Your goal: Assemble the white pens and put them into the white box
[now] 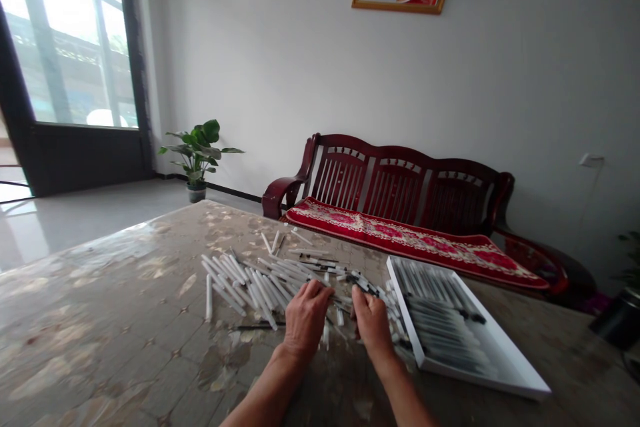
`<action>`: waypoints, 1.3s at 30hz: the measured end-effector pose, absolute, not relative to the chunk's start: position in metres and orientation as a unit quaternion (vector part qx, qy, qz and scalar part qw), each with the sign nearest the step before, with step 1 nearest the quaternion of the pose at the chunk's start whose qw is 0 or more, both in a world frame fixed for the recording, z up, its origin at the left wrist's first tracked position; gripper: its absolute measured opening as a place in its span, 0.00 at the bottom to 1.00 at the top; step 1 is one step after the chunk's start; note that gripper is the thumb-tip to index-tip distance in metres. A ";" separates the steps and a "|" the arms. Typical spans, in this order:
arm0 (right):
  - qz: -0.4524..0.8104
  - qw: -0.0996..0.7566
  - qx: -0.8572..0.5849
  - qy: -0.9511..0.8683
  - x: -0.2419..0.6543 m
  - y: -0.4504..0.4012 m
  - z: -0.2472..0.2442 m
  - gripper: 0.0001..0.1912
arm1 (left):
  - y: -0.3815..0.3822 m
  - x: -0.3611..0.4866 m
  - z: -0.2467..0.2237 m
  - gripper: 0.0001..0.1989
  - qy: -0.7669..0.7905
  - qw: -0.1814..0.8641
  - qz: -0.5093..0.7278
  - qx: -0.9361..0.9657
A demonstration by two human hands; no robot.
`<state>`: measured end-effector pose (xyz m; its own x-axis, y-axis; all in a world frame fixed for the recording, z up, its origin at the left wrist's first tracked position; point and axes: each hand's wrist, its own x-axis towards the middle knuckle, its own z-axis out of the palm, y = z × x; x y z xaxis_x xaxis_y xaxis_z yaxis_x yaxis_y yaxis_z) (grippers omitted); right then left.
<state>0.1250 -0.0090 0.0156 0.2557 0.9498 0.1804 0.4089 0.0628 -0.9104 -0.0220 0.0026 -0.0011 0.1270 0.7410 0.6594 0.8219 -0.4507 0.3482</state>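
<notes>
A loose heap of white plastic tubes (250, 283) with some dark-tipped pieces lies across the tabletop (115, 320). My left hand (307, 320) rests on the near right part of the heap, fingers curled down over the tubes. My right hand (370, 323) sits close beside it, fingertips down among the tubes. Whether either hand grips a piece is hidden by the fingers. To the right stands a white shallow tray (475, 381), holding tightly packed rows of dark-tipped tubes (440, 307). Its left rim lies just past my right hand.
Beyond the table's far edge stands a dark red wooden bench (395, 180) with a red patterned cushion (410, 237). A potted green plant (197, 153) stands by the window (75, 47). A dark pot (617, 320) sits at the right edge of view.
</notes>
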 end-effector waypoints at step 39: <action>-0.070 0.446 -0.523 -0.723 0.141 0.005 -0.023 0.13 | 0.020 -0.006 -0.005 0.23 -0.365 -0.607 -0.654 -0.263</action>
<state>0.1413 0.0046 -0.0228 -0.0545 0.6937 0.7182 0.8182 0.4433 -0.3661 -0.0058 0.0199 -0.0052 -0.1233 0.9874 -0.0993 -0.6028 0.0050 0.7979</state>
